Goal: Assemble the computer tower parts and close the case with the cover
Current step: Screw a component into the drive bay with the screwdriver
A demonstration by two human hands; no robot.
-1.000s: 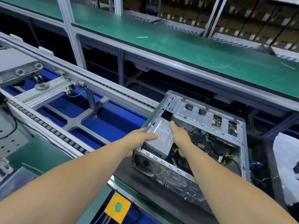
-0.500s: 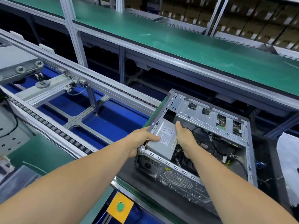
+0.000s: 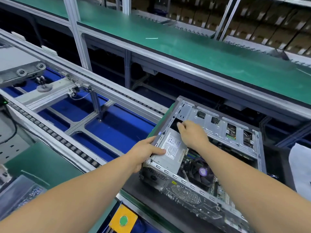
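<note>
An open grey computer case (image 3: 218,130) lies on its side on a dark pallet on the line. A silver power supply (image 3: 171,148) with a white label sits flat in the case's near-left corner. My left hand (image 3: 143,153) grips the case's left wall, its thumb lying across the top of the power supply. My right hand (image 3: 191,133) rests on the far end of the power supply, fingers curled down over that end. A black cooler fan (image 3: 202,172) and cables show inside the case. No cover is in view.
A roller conveyor rail (image 3: 67,145) runs along the left over blue panels. A green upper shelf (image 3: 202,52) spans the back. A yellow box with a green button (image 3: 123,220) sits at the near edge. A white sheet (image 3: 301,167) lies at the right, and a tray of screws (image 3: 30,194) at lower left.
The power supply was tilted above the case and now lies flat in the corner. My right hand slid from its right side to its far end. My left thumb moved onto its top.
</note>
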